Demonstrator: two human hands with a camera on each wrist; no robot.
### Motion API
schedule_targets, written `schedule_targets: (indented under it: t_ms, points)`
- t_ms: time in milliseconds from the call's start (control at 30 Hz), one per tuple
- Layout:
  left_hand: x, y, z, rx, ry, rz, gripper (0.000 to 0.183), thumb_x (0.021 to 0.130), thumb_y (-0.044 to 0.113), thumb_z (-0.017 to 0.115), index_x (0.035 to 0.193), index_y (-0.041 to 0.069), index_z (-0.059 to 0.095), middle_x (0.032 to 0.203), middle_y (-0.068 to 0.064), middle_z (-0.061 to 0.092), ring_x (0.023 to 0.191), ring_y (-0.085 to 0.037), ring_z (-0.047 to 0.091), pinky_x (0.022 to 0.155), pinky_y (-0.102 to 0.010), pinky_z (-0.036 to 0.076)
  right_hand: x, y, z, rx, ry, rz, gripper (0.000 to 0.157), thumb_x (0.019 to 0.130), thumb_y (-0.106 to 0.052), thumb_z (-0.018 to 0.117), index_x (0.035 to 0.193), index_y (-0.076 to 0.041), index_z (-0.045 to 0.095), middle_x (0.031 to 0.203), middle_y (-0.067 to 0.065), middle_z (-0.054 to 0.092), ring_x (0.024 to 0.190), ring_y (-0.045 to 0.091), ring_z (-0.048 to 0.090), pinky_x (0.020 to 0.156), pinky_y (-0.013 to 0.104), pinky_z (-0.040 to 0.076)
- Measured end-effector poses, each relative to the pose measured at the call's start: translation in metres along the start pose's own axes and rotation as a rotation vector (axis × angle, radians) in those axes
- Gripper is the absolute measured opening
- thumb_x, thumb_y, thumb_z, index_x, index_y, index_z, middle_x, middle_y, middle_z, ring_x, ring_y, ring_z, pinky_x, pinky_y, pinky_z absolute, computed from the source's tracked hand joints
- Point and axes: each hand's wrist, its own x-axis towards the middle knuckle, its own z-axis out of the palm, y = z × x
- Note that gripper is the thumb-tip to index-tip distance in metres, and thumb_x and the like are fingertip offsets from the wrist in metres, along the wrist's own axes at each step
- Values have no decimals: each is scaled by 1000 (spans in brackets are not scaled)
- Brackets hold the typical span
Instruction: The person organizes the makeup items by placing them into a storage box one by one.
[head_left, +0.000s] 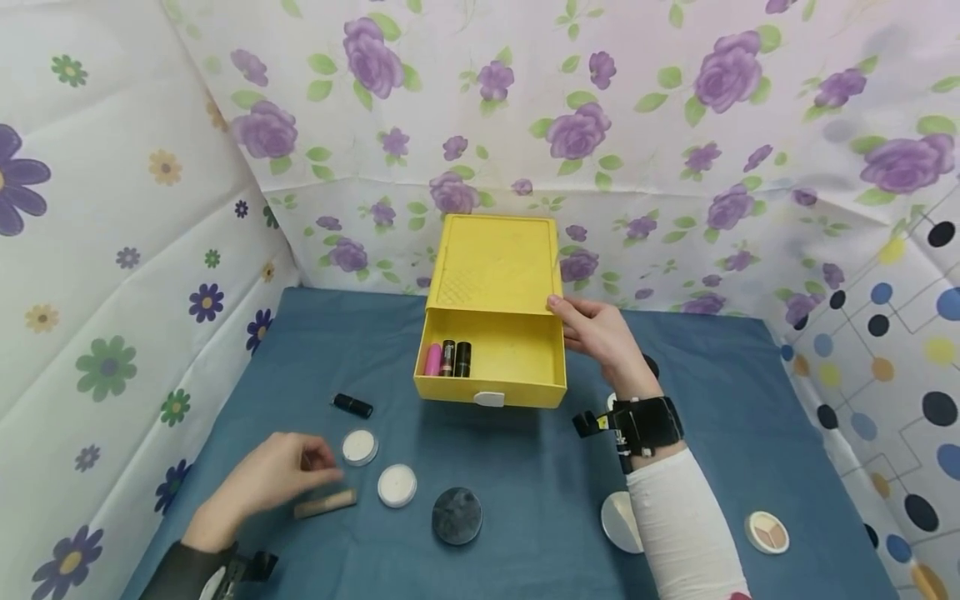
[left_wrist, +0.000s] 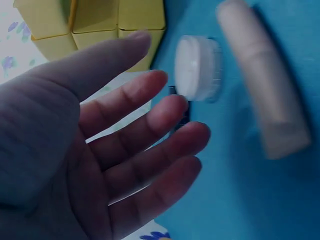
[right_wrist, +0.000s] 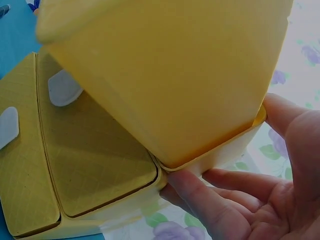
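A yellow drawer box (head_left: pixel 495 258) stands at the back with its top drawer (head_left: pixel 517 350) pulled out. Inside the drawer, on the left, lie a pink tube (head_left: pixel 433 360) and two dark lipstick tubes (head_left: pixel 462 358). My right hand (head_left: pixel 603 333) holds the box by its right side, thumb at the top edge and fingers along the side. Lower left, my left hand (head_left: pixel 277 473) hovers with loosely bent fingers just above a beige tube (head_left: pixel 325 504). The left wrist view shows that palm holding nothing, the beige tube (left_wrist: pixel 272 85) and a white jar (left_wrist: pixel 195 67) beyond the fingertips.
On the blue cloth lie a black lipstick (head_left: pixel 352 406), two white-lidded jars (head_left: pixel 397 486), a dark round compact (head_left: pixel 457 516), a pale round compact (head_left: pixel 621 523) partly behind the right forearm, and a three-part palette (head_left: pixel 768 532). Flowered sheets (head_left: pixel 480 100) hang behind.
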Motion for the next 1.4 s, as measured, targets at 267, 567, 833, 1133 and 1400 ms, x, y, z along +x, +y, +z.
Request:
schedule_targets:
  t_ms: [267, 567, 833, 1133, 1400]
  points:
    - [-9, -10, 21, -28, -115, 10, 31, 80, 47, 80, 94, 22, 70, 77, 8, 61, 65, -9, 54, 58, -29, 48, -1, 1, -2, -17, -4, -6, 86, 83, -66, 68, 147, -12, 48, 133, 7, 61, 103, 16, 66, 92, 39, 55]
    - [-10, -16, 33, -18, -128, 67, 28, 75, 39, 85, 93, 25, 69, 78, 7, 59, 67, -9, 52, 59, -30, 46, -2, 2, 1, -22, -12, 5, 88, 84, -68, 65, 151, -14, 43, 137, 7, 57, 108, 16, 63, 97, 41, 52]
    - [-11, -15, 36, -5, -118, 20, 19, 78, 29, 84, 88, 27, 68, 73, 8, 57, 63, -9, 51, 56, -28, 45, -4, 3, 1, -7, -8, -7, 87, 84, -68, 65, 151, -15, 43, 137, 7, 58, 107, 16, 64, 97, 41, 52]
    - [-11, -15, 34, -12, -124, 9, 20, 78, 20, 84, 90, 27, 69, 75, 9, 58, 66, -10, 52, 57, -30, 46, -4, 4, 0, -24, 11, -10, 87, 84, -69, 63, 150, -15, 44, 136, 7, 58, 107, 17, 64, 96, 42, 53]
    - [-13, -17, 35, 0, -136, 12, 17, 82, 24, 82, 91, 28, 68, 75, 9, 58, 65, -9, 52, 57, -29, 46, -5, 4, 0, -42, 2, -7, 88, 85, -70, 62, 151, -16, 42, 140, 8, 55, 111, 19, 62, 99, 44, 51]
